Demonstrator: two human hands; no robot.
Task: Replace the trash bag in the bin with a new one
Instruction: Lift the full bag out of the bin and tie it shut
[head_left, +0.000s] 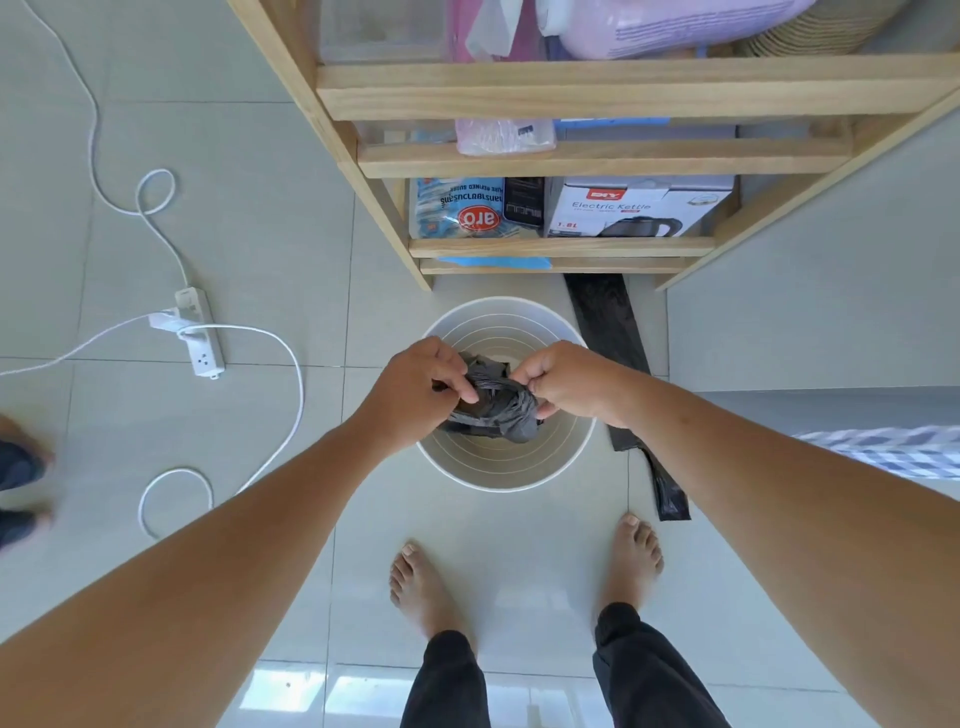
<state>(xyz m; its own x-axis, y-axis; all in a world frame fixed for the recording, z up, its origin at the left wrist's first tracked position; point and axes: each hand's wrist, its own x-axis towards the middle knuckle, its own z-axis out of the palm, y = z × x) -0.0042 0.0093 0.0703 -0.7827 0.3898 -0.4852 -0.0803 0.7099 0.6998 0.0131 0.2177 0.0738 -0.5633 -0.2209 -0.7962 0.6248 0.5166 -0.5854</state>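
Head view: left hand (415, 376) and right hand (563, 382) pinched old bag (493, 410) over bin (571, 457); new bag (608, 332) at two o'clock, unfitted.

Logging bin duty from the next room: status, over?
Left hand and right hand both gripping the old black bag over the white bin. New folded bag lies on floor beside bin. Nothing in the way.

1. The white cardboard kettle box (641, 208) on the wooden shelf unit's (561, 247) lowest shelf reads "Electric Kettle", "1.8L", with a red "DIY" logo.
2. Left of that box, the blue plastic sugar bag (457, 208), upside down, shows "aro", "PURE REFINED SUGAR" and Thai script.
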